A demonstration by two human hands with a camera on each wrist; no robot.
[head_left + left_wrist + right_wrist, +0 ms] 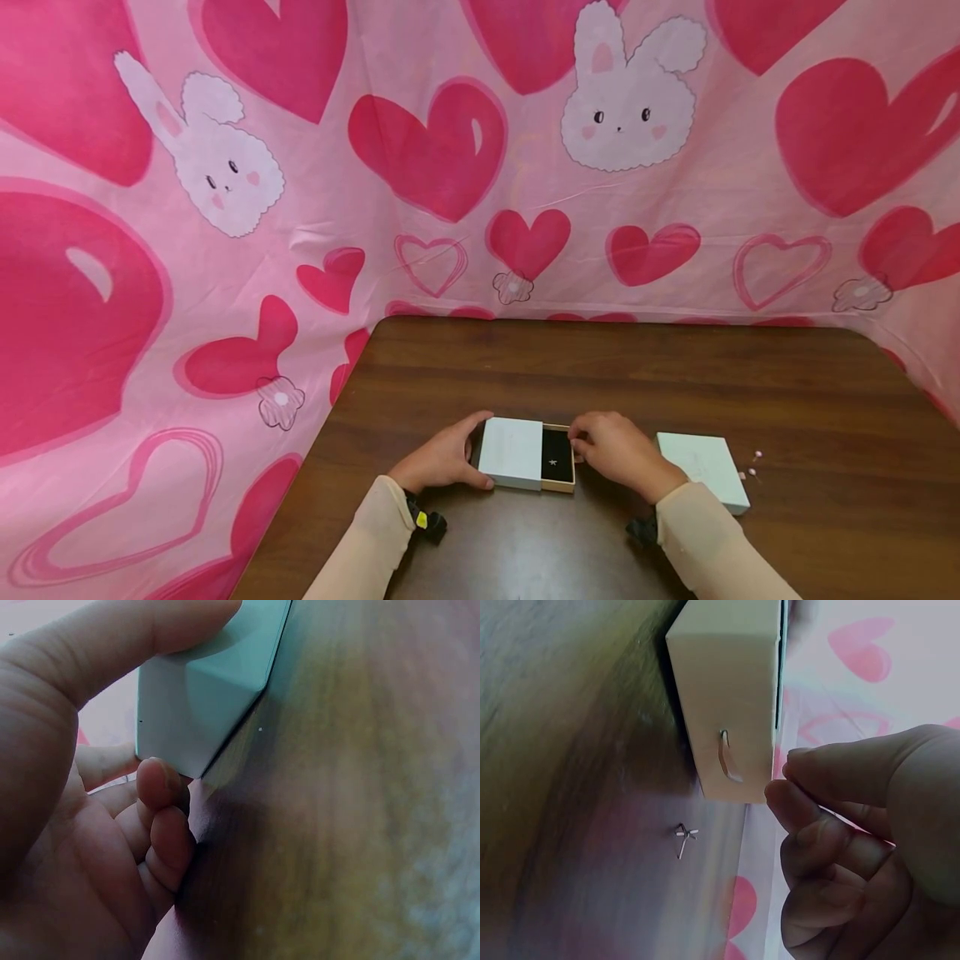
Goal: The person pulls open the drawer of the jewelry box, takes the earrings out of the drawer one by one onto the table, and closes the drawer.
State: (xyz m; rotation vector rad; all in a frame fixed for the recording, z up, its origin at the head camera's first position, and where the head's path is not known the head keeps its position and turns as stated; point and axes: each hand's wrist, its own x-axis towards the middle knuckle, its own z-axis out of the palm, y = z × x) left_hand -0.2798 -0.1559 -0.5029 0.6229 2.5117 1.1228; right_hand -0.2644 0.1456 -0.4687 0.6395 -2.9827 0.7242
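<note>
A white slide-out jewellery box point(511, 452) lies on the table. Its left end is gripped by my left hand point(446, 457), thumb along the near side. From the sleeve's right end the kraft-brown drawer point(727, 697) sticks partway out, with a small ribbon pull point(727, 757) on its front. A tiny star-shaped piece point(552, 462) shows against the drawer's black insert point(556, 446). My right hand point(613, 448) is at the drawer's far right corner, thumb and fingertips close together; whether they pinch anything is hidden. Another small silver star piece point(684, 834) appears beyond the drawer front in the right wrist view.
A pale mint square box or lid point(701, 467) lies right of my right hand, partly behind the wrist. Beside it are several tiny pinkish-white pieces point(757, 455). The brown wooden table point(622, 367) meets a pink heart-and-rabbit cloth point(442, 150) behind and at the left.
</note>
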